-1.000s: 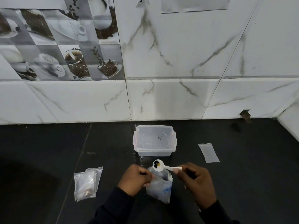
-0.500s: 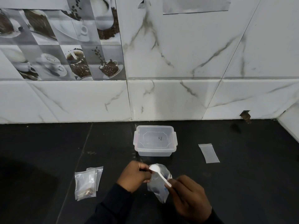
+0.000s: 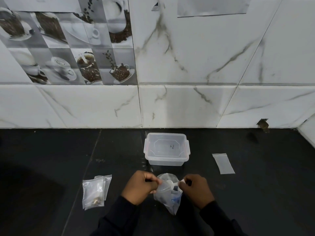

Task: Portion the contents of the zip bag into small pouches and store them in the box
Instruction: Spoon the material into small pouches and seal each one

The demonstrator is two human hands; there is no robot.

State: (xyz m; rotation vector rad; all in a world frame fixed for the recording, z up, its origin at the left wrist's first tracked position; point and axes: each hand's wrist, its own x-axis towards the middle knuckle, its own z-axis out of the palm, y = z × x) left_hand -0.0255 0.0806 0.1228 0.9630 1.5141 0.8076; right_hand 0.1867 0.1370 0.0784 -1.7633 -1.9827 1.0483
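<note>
Zip bag (image 3: 167, 197), clear and crumpled, hangs just above the black counter (image 3: 51, 159) near the front edge, held between both hands. The left hand (image 3: 141, 186) pinches one side of its mouth. The right hand (image 3: 196, 189) has its fingers curled on a white spoon (image 3: 170, 182) whose bowl sits inside the opening. Just behind stands the lidded clear box (image 3: 166, 149). An empty pouch (image 3: 223, 163) lies flat to the right, and filled pouches (image 3: 95, 191) lie to the left. White marbled wall tiles (image 3: 187, 65) rise behind the counter, with coffee-picture tiles (image 3: 68, 48) at upper left.
</note>
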